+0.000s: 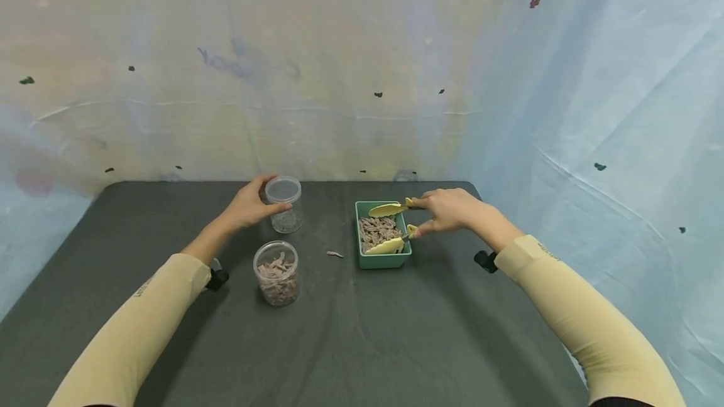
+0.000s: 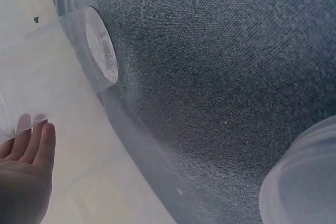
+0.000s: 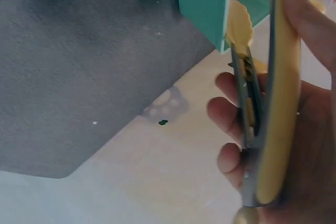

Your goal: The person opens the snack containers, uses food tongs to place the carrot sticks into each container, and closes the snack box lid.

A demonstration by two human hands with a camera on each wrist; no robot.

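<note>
My left hand (image 1: 249,205) holds a clear plastic jar (image 1: 286,221) with a translucent top near the table's far edge, thumb on the near side. In the left wrist view its fingertips show against the jar wall (image 2: 58,51). My right hand (image 1: 449,209) grips yellow-tipped tongs (image 1: 387,210), spread apart over a green rectangular container (image 1: 384,261). Brownish shredded strips (image 1: 376,231) lie in that container, between the tong tips. Closer to me, a second clear jar (image 1: 277,291) stands uncovered with similar strips inside.
One loose strip (image 1: 335,254) lies on the dark table (image 1: 339,344) between the second jar and the green container. A pale patterned sheet (image 1: 328,80) hangs behind the table, and a bluish one (image 1: 622,112) hangs at the right.
</note>
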